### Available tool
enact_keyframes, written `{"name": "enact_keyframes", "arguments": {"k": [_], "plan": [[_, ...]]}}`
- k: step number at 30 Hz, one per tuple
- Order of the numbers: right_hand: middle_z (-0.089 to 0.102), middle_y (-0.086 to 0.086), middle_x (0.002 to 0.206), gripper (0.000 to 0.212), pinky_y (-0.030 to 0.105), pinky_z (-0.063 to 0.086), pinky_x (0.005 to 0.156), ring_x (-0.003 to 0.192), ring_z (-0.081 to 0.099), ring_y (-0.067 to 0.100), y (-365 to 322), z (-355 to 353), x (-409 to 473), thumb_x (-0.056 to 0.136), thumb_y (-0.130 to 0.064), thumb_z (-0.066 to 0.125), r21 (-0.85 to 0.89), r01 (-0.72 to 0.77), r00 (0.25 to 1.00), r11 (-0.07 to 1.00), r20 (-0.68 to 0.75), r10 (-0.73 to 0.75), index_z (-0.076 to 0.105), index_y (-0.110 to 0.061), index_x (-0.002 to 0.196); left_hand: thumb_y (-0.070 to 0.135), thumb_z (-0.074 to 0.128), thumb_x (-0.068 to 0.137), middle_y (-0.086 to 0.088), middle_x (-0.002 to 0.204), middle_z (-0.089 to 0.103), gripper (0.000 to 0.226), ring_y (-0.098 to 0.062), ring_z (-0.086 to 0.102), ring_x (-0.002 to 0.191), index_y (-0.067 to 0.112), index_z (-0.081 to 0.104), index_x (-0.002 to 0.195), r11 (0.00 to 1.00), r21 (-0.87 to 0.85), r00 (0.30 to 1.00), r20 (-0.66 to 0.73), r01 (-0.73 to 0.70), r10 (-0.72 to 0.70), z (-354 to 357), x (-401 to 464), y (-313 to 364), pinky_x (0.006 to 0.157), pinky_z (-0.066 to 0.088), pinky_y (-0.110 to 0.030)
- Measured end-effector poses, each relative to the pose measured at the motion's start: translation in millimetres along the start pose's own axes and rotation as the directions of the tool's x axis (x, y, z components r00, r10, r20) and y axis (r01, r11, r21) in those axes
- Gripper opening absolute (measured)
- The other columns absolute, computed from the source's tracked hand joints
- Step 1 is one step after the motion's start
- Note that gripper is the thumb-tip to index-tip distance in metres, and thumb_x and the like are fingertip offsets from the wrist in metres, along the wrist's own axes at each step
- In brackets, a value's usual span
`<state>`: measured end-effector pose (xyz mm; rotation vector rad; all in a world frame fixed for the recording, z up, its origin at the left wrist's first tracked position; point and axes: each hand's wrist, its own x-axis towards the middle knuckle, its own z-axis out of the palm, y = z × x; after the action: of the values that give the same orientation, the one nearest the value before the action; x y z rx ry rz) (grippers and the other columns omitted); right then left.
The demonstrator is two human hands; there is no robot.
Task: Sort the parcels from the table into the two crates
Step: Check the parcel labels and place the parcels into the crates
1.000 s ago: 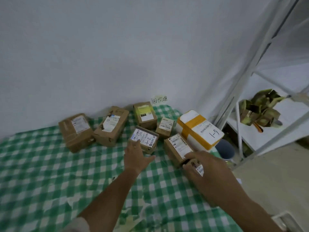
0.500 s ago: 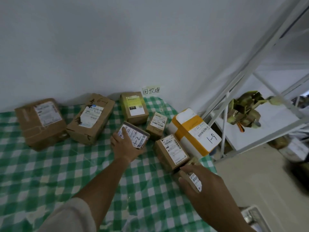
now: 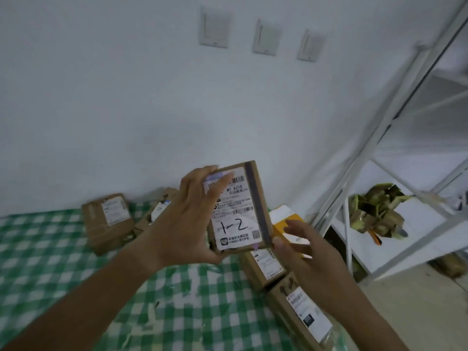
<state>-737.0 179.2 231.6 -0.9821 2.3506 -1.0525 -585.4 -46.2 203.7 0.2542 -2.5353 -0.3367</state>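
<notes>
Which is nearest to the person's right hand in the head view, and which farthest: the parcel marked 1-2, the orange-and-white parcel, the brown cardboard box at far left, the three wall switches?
1. Brown parcel marked 1-2: touching the right hand, held up by the left hand.
2. Orange-and-white parcel: just behind the hand.
3. Brown cardboard box: far left on the table.
4. Wall switches: high on the wall.

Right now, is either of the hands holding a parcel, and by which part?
The left hand grips the parcel marked 1-2 by its left long edge, with fingers over the top corner. The right hand is open, thumb near the lower right corner.
</notes>
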Motion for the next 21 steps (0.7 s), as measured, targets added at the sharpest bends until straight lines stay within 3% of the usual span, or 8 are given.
{"name": "enact_keyframes", "arguments": {"k": [2, 5, 7, 12, 14, 16, 19, 21], "plan": [[0.056, -0.029, 0.128, 0.073, 0.016, 0.055, 0.078, 0.1, 0.066, -0.009, -21, -18, -15, 0.073, -0.078, 0.054, 0.098, 0.074, 0.997, 0.992, 0.011, -0.075, 0.045, -0.044, 0.136, 0.077, 0.08, 0.06, -0.017, 0.161, 0.022, 0.138, -0.032, 0.021, 0.151, 0.016, 0.014, 0.164, 0.994, 0.049, 0.994, -0.048, -0.099, 0.102, -39, 6, 35, 0.113, 0.042, -0.045], [0.068, -0.018, 0.127, 0.079, 0.039, 0.058, 0.091, 0.096, 0.075, 0.006, -40, -48, -47, 0.073, -0.082, 0.061, 0.285, 0.139, 0.988, 0.949, 0.022, -0.151, 0.053, -0.035, 0.136, 0.077, 0.08, 0.062, -0.017, 0.161, 0.022, 0.135, -0.032, 0.023, 0.151, 0.016, 0.015, 0.164, 0.972, 0.124, 0.975, -0.078, -0.198, 0.209, -88, 11, 88, 0.114, 0.04, -0.04], [0.07, -0.016, 0.124, 0.085, 0.045, 0.059, 0.09, 0.095, 0.075, 0.009, -46, -67, -73, 0.068, -0.087, 0.063, 0.315, 0.176, 0.983, 0.933, -0.009, -0.182, 0.056, -0.037, 0.135, 0.082, 0.073, 0.066, -0.016, 0.162, 0.021, 0.13, -0.03, 0.021, 0.151, 0.018, 0.015, 0.164, 0.96, 0.141, 0.963, -0.079, -0.243, 0.256, -114, 11, 120, 0.112, 0.041, -0.037], [0.073, -0.012, 0.115, 0.088, 0.035, 0.062, 0.078, 0.093, 0.076, 0.014, -56, -116, -129, 0.067, -0.08, 0.07, 0.405, 0.268, 0.963, 0.874, -0.132, -0.234, 0.058, -0.028, 0.138, 0.086, 0.072, 0.065, -0.01, 0.169, 0.007, 0.137, -0.024, 0.005, 0.158, 0.022, 0.005, 0.166, 0.929, 0.139, 0.929, -0.1, -0.342, 0.357, -161, 10, 190, 0.117, 0.033, -0.039], [0.074, -0.008, 0.115, 0.081, 0.037, 0.063, 0.079, 0.093, 0.076, 0.017, -60, -135, -148, 0.07, -0.068, 0.072, 0.465, 0.3, 0.953, 0.833, -0.191, -0.237, 0.059, -0.025, 0.137, 0.084, 0.078, 0.058, 0.005, 0.172, -0.002, 0.143, -0.013, 0.001, 0.16, 0.037, -0.005, 0.164, 0.961, -0.051, 0.955, -0.142, -0.27, 0.261, -170, 9, 217, 0.12, 0.025, -0.035], [0.074, -0.004, 0.116, 0.076, 0.039, 0.062, 0.082, 0.094, 0.076, 0.018, -62, -153, -166, 0.073, -0.063, 0.072, 0.495, 0.341, 0.937, 0.799, -0.246, -0.248, 0.059, -0.024, 0.137, 0.079, 0.085, 0.054, 0.019, 0.171, 0.003, 0.142, -0.003, 0.016, 0.157, 0.051, -0.004, 0.16, 0.909, -0.404, 0.983, -0.179, -0.108, 0.037, -170, 8, 246, 0.119, 0.034, -0.032], [0.074, -0.001, 0.119, 0.074, 0.038, 0.061, 0.084, 0.094, 0.077, 0.019, -64, -173, -195, 0.076, -0.061, 0.071, 0.542, 0.4, 0.913, 0.739, -0.306, -0.269, 0.059, -0.022, 0.137, 0.069, 0.086, 0.054, 0.009, 0.16, 0.044, 0.124, -0.008, 0.059, 0.132, 0.04, 0.026, 0.158, 0.579, -0.806, 0.948, -0.077, 0.123, -0.31, -157, 3, 290, 0.096, 0.057, -0.031], [0.073, -0.002, 0.122, 0.075, 0.037, 0.062, 0.086, 0.096, 0.077, 0.018, -63, -182, -214, 0.076, -0.064, 0.075, 0.54, 0.443, 0.889, 0.716, -0.366, -0.274, 0.059, -0.023, 0.137, 0.063, 0.081, 0.063, -0.003, 0.137, 0.069, 0.093, -0.017, 0.072, 0.115, 0.026, 0.055, 0.145, 0.413, -0.895, 0.936, 0.012, 0.166, -0.351, -141, -3, 310, 0.092, 0.059, -0.036]]}}
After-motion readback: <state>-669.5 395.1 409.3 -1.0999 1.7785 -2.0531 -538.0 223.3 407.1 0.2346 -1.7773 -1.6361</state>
